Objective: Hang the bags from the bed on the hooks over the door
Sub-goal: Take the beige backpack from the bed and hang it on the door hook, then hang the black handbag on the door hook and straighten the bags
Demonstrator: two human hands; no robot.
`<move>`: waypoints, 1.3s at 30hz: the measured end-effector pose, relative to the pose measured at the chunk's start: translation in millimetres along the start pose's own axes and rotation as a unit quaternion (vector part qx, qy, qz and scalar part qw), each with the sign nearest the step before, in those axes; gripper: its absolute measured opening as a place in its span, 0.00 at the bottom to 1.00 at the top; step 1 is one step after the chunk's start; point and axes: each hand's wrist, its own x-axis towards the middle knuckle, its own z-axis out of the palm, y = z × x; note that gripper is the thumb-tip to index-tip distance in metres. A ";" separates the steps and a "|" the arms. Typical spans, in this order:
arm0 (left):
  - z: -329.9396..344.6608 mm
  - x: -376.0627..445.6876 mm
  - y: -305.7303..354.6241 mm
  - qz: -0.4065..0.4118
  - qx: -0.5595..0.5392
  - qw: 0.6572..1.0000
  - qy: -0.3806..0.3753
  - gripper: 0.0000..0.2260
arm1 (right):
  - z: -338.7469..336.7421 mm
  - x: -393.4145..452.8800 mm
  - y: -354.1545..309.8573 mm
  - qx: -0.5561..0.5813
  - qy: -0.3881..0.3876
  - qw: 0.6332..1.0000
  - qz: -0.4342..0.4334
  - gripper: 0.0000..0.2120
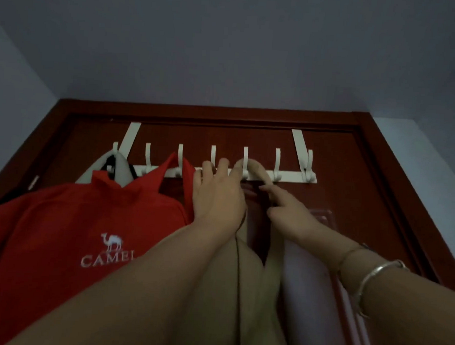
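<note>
Looking up along your forearms, you face a dark red door (341,163) with a white over-door hook rack (287,176) hung across its top by two flat brackets. Your left hand (218,195) is raised to the rack's bar, its fingers loosely spread and resting against the bar just left of the fifth hook (245,161) from the left; it grips nothing that you can see. Your right hand (289,213) sits a little lower and to the right, fingers partly curled with the index finger (269,191) extended toward the strap, though whether it pinches anything is hard to tell in the dim light. A beige strap (258,170) loops over that fifth hook, and the beige bag (253,294) it belongs to hangs down between your arms, with a pale lilac panel (305,278) beside it on the right. To the left, a red bag (65,231) printed with a white camel logo and the word CAMEL hangs by its red strap (175,161) from the third hook. A grey item (121,168) hangs on the leftmost hook, partly behind the red bag. A silver bangle (374,274) circles your right wrist.
</note>
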 end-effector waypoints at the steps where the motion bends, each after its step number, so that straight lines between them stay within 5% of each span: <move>1: -10.4 -8.4 3.4 -0.003 0.000 1.000 -0.008 0.18 | -4.5 -12.6 -2.2 0.001 0.005 1.000 0.005 0.27; 9: -111.6 -75.3 47.0 -0.021 -0.027 0.991 -0.133 0.15 | -69.6 -131.8 -21.8 -0.033 -0.063 0.995 0.065 0.23; 19: -215.3 -168.0 129.5 -0.047 -0.212 0.948 -0.231 0.11 | -169.1 -289.2 -83.8 -0.118 -0.090 0.967 0.209 0.18; 29: -319.0 -252.1 250.1 -0.008 -0.428 0.839 -0.336 0.09 | -286.5 -454.6 -181.7 -0.212 -0.047 0.899 0.381 0.19; 39: -503.7 -285.6 437.1 0.034 -0.602 0.705 -0.373 0.08 | -470.5 -597.5 -334.6 -0.284 0.059 0.836 0.466 0.20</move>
